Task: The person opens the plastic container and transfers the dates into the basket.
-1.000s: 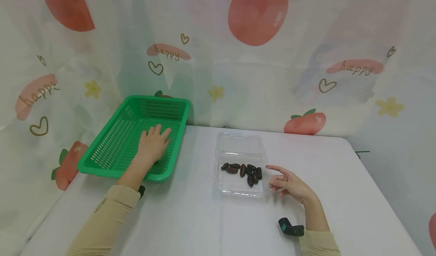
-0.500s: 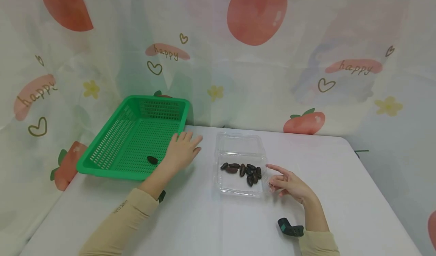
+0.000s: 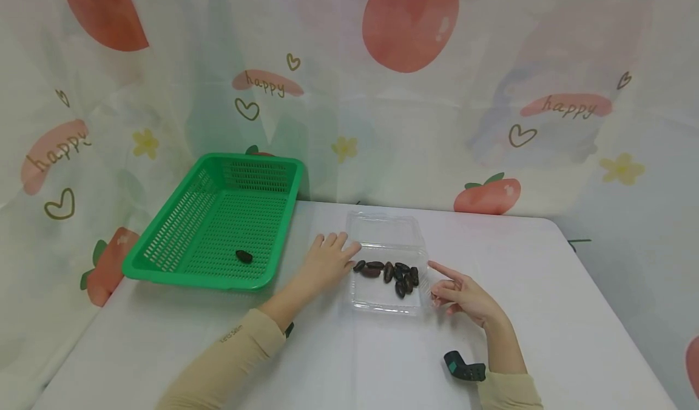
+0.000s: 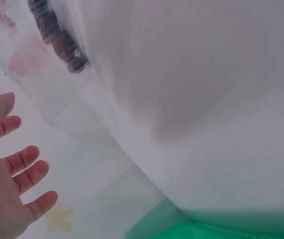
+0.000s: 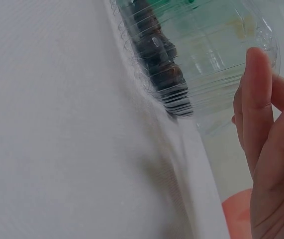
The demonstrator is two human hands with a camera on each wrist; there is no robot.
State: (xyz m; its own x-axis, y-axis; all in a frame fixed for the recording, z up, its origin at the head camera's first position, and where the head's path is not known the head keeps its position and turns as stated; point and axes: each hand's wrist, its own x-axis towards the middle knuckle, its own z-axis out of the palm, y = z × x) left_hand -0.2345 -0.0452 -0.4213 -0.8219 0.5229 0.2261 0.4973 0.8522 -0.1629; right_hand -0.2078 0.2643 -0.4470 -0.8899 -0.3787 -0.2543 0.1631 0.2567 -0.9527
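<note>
A clear plastic clamshell box (image 3: 388,308) lies with its lid folded back, holding several dark brown, date-like oval pieces (image 3: 388,272). My left hand (image 3: 323,263), empty with fingers spread, is at the box's left side in the head view. The left wrist view shows its fingers (image 4: 28,178) loosely bent, apart from the box. At the opposite side is my right hand (image 3: 464,299); its extended index finger (image 5: 257,99) is right at the box wall. One similar dark piece (image 3: 244,256) rests inside the green basket (image 3: 278,240) to the left.
The basket is slotted, with raised walls, and stands at the table's back left. A dark wrist strap (image 3: 464,367) sticks out beside the right wrist. A printed curtain (image 3: 338,113) hangs behind the white table (image 3: 508,240).
My left hand has come out of the basket and moved right to the box. The dark piece in the basket has come into view. My right hand has stayed nearly still.
</note>
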